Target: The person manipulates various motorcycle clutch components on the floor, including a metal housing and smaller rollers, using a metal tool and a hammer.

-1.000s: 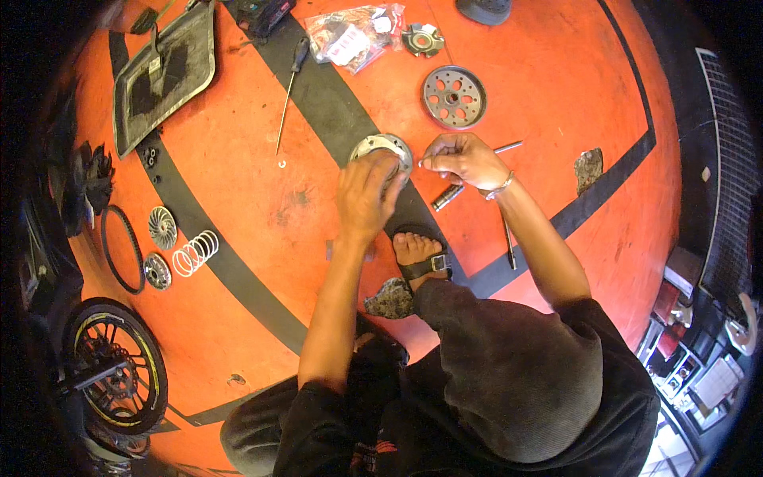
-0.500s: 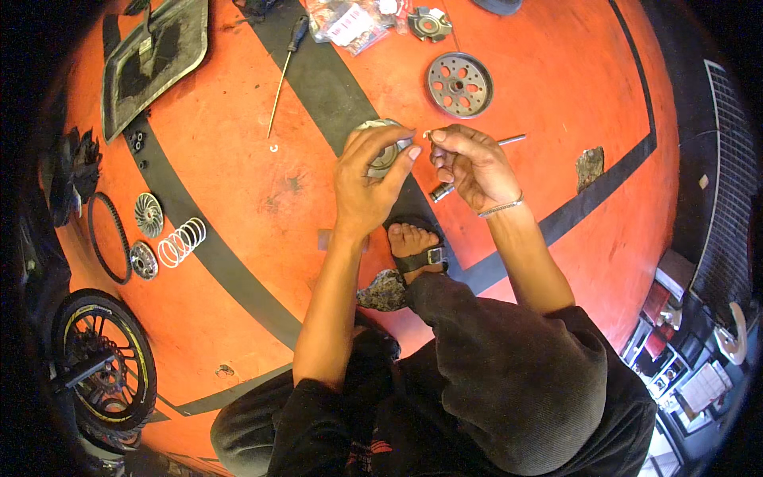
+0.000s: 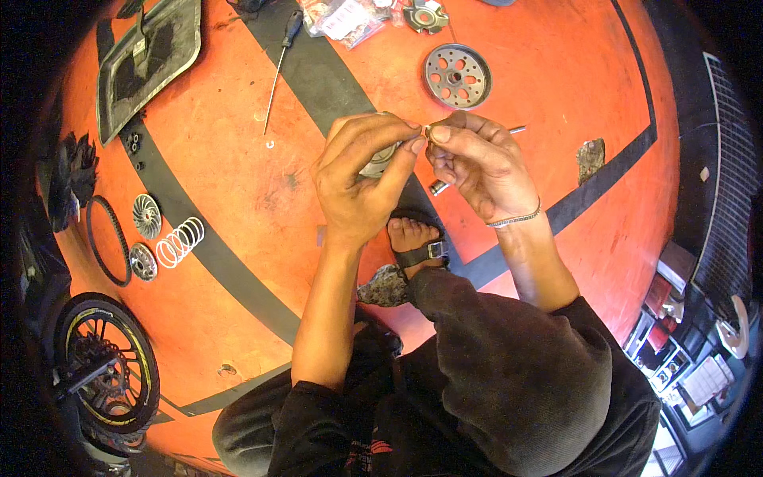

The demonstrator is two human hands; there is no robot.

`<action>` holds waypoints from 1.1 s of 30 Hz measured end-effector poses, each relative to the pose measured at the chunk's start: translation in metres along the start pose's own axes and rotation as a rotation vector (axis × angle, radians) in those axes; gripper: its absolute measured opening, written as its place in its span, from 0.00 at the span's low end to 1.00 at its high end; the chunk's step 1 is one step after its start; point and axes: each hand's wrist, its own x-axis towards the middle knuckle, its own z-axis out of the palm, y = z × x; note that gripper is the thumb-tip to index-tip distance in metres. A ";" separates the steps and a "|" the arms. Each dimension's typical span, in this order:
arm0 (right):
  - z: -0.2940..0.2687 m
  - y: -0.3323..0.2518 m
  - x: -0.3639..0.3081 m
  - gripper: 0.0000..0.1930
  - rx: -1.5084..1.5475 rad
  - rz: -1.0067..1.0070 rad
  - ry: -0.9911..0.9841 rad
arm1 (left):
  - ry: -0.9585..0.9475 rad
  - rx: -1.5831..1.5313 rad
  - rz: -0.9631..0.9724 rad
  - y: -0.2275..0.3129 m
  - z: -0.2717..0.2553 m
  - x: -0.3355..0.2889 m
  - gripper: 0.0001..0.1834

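Note:
My left hand (image 3: 358, 175) and my right hand (image 3: 482, 163) meet fingertip to fingertip above the orange floor. Between them is a tiny pale piece (image 3: 427, 131), pinched by my right thumb and forefinger. My left thumb and forefinger press together beside it; whether they grip it too is unclear. A grey round metal part (image 3: 377, 163) shows through the gap in my left hand, and I cannot tell if it is held or lies below. Behind my right hand lies a metal rod tool (image 3: 439, 188), mostly hidden.
Farther off lie a perforated metal drum (image 3: 456, 76), a screwdriver (image 3: 278, 71), a small white clip (image 3: 270, 145), plastic bags (image 3: 350, 22) and a tray (image 3: 151, 67). A spring (image 3: 180, 242), finned disc (image 3: 147, 216), belt (image 3: 107, 238) and wheel (image 3: 107, 362) are leftward. A stone (image 3: 590, 161) sits rightward.
My left hand has moved left and its fingertips have closed together. My right hand has shifted slightly right and toward me, its pinched piece now meeting the left fingertips.

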 end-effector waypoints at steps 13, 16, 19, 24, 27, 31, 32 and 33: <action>0.005 0.003 -0.001 0.11 -0.418 -0.298 0.023 | 0.029 -0.542 -0.728 0.022 0.011 0.000 0.10; 0.004 -0.003 0.002 0.10 -0.476 -0.229 0.033 | 0.016 -0.712 -0.903 0.016 0.012 -0.006 0.13; -0.002 -0.006 0.003 0.09 -0.410 -0.183 0.015 | -0.054 -0.691 -0.932 0.018 0.013 -0.005 0.14; -0.012 0.005 0.025 0.08 -0.584 -0.208 -0.028 | -0.076 -0.387 -0.813 0.012 0.004 -0.008 0.14; -0.064 0.019 0.059 0.11 -1.055 -0.210 -0.048 | 0.012 0.014 -0.548 -0.031 0.007 -0.019 0.18; -0.122 0.066 0.100 0.12 -1.230 -0.066 -0.145 | -0.092 0.323 -0.567 -0.088 -0.009 -0.047 0.22; -0.118 0.074 0.104 0.12 -1.219 -0.053 -0.163 | -0.114 0.409 -0.504 -0.101 -0.015 -0.057 0.23; -0.115 0.080 0.107 0.12 -1.224 -0.045 -0.138 | -0.139 0.491 -0.439 -0.111 -0.020 -0.066 0.24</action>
